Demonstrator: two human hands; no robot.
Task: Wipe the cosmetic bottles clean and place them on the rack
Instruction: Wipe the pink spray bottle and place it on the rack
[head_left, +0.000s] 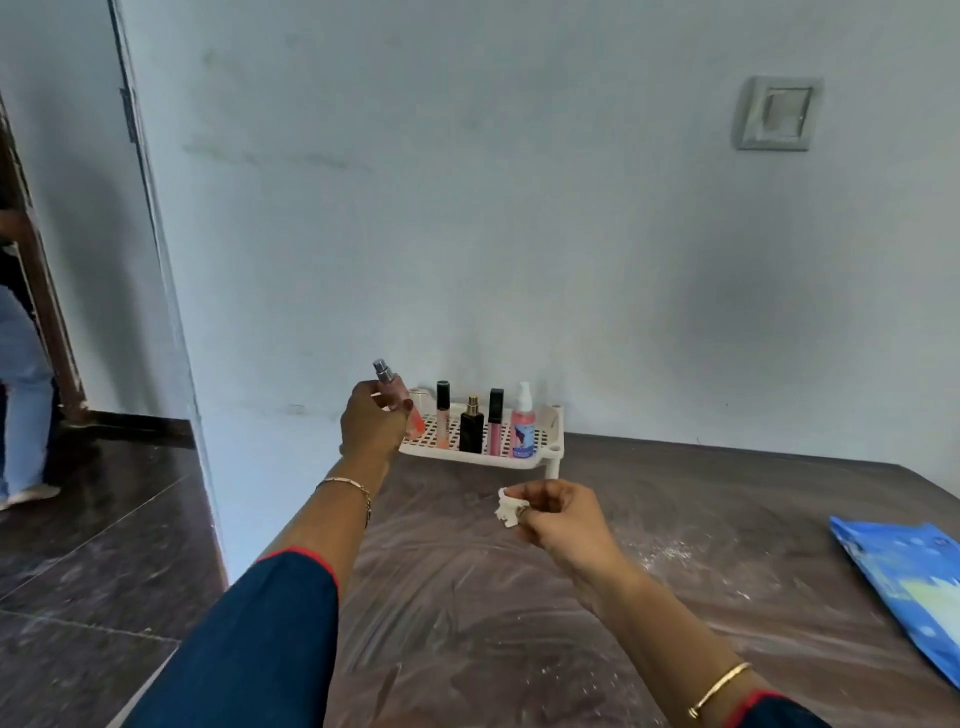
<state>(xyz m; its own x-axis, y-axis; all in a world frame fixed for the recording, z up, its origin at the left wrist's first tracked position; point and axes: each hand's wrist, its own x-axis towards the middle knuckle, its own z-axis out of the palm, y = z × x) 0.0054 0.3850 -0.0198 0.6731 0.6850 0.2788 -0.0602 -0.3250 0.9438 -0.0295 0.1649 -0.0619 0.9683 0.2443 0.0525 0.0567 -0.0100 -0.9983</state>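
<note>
While left fingers (387, 410) grip a pink spray bottle (397, 397) above the rack (540, 452), right fingers (540, 501) pinch a wipe (508, 508).

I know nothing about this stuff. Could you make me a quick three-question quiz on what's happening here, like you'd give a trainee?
1. True or false: the left hand holds a pink bottle beside the rack.
2. How many bottles stand on the rack? A) two B) four C) six
3. Fill in the blank: the right hand pinches a white ____.

Key: 1 true; 2 B; 3 wipe.
</note>
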